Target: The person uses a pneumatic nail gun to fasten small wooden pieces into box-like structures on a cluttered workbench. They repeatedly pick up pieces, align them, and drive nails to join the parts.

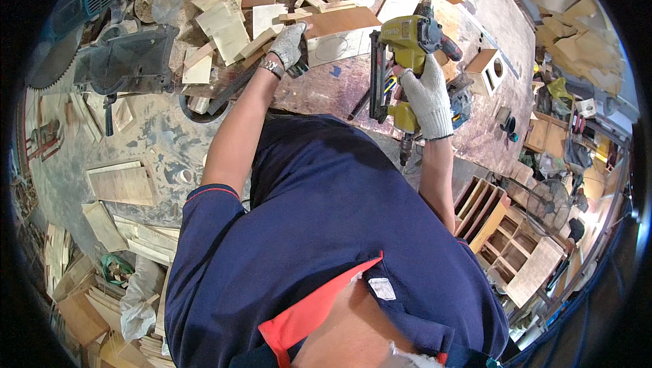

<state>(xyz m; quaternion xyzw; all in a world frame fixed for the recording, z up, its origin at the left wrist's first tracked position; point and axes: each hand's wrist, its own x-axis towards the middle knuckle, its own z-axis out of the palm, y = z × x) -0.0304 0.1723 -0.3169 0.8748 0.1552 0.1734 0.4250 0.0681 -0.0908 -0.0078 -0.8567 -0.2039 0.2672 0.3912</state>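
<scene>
My left hand (288, 46), in a white knit glove, is closed at the left end of a wooden board (339, 22) with a reddish-brown face. Directly below that face is a pale panel (331, 47) marked with a circle. Under the fingers is a dark object I cannot make out. My right hand (429, 100), also gloved, grips a yellow-green nail gun (406, 32), held upright over the workbench just right of the board. The gun's long black magazine (376, 76) is on its left side.
Loose wood pieces (227, 27) crowd the bench's left and far side. A miter saw (75, 42) with an exposed blade stands far left. A small wooden box with a round hole (487, 72) sits to the right, near a power drill (462, 100). Boards (122, 185) lie on the floor.
</scene>
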